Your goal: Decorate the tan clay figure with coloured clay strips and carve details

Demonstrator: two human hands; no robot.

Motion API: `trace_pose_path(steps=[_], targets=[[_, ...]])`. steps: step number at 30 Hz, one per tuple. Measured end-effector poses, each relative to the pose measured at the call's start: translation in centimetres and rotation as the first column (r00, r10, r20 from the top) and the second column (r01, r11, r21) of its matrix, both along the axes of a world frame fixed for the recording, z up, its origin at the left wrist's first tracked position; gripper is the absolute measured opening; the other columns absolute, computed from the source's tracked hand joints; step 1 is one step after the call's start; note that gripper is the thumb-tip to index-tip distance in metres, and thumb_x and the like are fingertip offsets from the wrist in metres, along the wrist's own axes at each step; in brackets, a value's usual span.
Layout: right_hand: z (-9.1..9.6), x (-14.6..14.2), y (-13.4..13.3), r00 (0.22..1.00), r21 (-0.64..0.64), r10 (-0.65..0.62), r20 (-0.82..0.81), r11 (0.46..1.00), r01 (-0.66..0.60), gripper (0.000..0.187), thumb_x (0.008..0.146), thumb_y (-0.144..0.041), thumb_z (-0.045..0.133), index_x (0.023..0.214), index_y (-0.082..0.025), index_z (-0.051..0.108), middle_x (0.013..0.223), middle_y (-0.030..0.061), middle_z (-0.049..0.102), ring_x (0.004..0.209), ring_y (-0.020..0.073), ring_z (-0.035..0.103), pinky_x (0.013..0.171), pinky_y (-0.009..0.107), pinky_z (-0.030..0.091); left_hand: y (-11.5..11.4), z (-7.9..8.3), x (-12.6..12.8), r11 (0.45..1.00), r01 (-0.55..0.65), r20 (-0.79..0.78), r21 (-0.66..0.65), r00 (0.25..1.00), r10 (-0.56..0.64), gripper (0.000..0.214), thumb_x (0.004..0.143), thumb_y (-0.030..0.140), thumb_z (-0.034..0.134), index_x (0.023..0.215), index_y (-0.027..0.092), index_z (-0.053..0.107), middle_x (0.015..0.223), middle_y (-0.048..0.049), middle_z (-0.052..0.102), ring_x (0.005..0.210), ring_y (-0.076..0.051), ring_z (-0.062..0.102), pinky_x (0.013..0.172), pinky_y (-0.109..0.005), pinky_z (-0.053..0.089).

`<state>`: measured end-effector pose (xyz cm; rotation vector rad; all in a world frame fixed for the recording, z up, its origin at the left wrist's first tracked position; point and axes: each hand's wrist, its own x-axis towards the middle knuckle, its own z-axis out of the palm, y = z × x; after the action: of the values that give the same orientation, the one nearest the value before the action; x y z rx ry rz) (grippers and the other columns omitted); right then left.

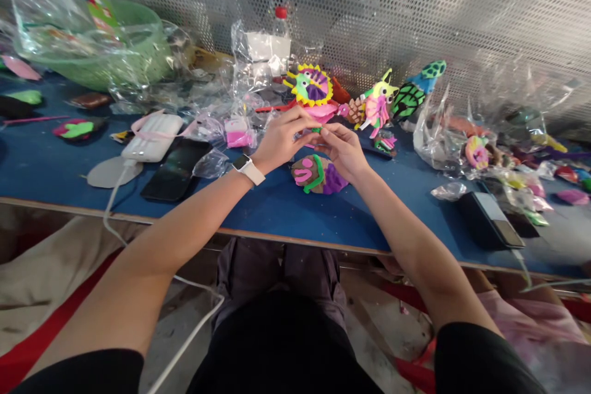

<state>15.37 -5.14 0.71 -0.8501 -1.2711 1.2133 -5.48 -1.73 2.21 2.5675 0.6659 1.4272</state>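
Perforated metal panel (415, 0) stands behind a blue bench (258, 212) crowded with clay-like models (377, 108). Left hand (287, 136) and right hand (345, 149) meet above it, fingertips pinched together on a small green piece (316, 130); a brown-and-purple shape (316, 173) lies on the bench just beneath. Step in hand, judged: pressing or shaping the green piece. Next move would call for a light two-handed pinch, the material looking soft. Containers: green basin (143, 21), heaped with clear wrappers (41, 3) and a red-and-green packet (100, 12); clear bag (430, 132) at right, coloured pieces inside, details unclear.
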Motion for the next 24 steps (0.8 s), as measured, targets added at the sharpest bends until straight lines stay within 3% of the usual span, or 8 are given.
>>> trace_pose_path(steps=[5,11,14,19,24], targets=[[-0.2,0.0,-0.2,0.997,0.016,0.045,0.068,0.999,-0.047,0.059,0.081,-0.081,0.092,0.094,-0.027,0.074,0.090,0.0019,0.080,0.088,0.0195,0.079,0.075,0.034,0.067,0.5,-0.4,-0.2,0.999,0.038,-0.040,0.027,0.999,-0.037,0.041,0.117,0.057,0.062,0.124,0.024,0.085,0.120,-0.0125,0.079,0.109,-0.026,0.078,0.096,-0.043,0.064],[0.2,0.2,-0.2,0.987,0.002,0.112,0.119,0.994,-0.113,0.060,0.078,-0.082,0.095,0.088,-0.025,0.076,0.087,0.0029,0.077,0.084,0.0185,0.074,0.072,0.032,0.065,1.0,-0.7,-0.6,0.991,0.065,-0.104,0.116,0.993,-0.053,0.041,0.119,0.056,0.057,0.122,0.025,0.084,0.110,-0.0109,0.078,0.102,-0.025,0.077,0.089,-0.040,0.061],[0.2,1.3,0.9,0.991,0.057,0.041,0.131,0.997,-0.049,0.060,0.076,-0.080,0.096,0.087,-0.025,0.075,0.085,0.0016,0.075,0.078,0.0159,0.071,0.071,0.031,0.064,1.4,-0.6,-0.9,0.995,0.015,-0.072,0.101,0.997,-0.007,0.038,0.119,0.055,0.058,0.115,0.025,0.082,0.108,-0.0102,0.077,0.101,-0.026,0.075,0.092,-0.042,0.061],[-0.4,4.2,3.4,0.976,0.099,-0.201,0.081,0.976,0.193,0.057,0.085,-0.080,0.090,0.098,-0.029,0.069,0.090,-0.0004,0.074,0.077,0.0149,0.071,0.069,0.029,0.063,1.8,-0.1,-1.6,0.988,-0.152,0.072,-0.003,0.986,0.152,0.037,0.120,0.052,0.056,0.112,0.024,0.079,0.107,-0.0107,0.077,0.088,-0.022,0.072,0.088,-0.039,0.060],[-0.6,4.3,3.4,0.982,0.104,-0.132,0.134,0.988,0.119,0.053,0.092,-0.075,0.085,0.119,-0.032,0.071,0.097,0.0003,0.075,0.088,0.0196,0.075,0.076,0.035,0.064,1.5,0.0,-1.4,0.990,-0.136,0.094,-0.028,0.986,0.138,0.035,0.120,0.049,0.058,0.121,0.022,0.081,0.109,-0.0101,0.082,0.092,-0.022,0.076,0.090,-0.037,0.061]])
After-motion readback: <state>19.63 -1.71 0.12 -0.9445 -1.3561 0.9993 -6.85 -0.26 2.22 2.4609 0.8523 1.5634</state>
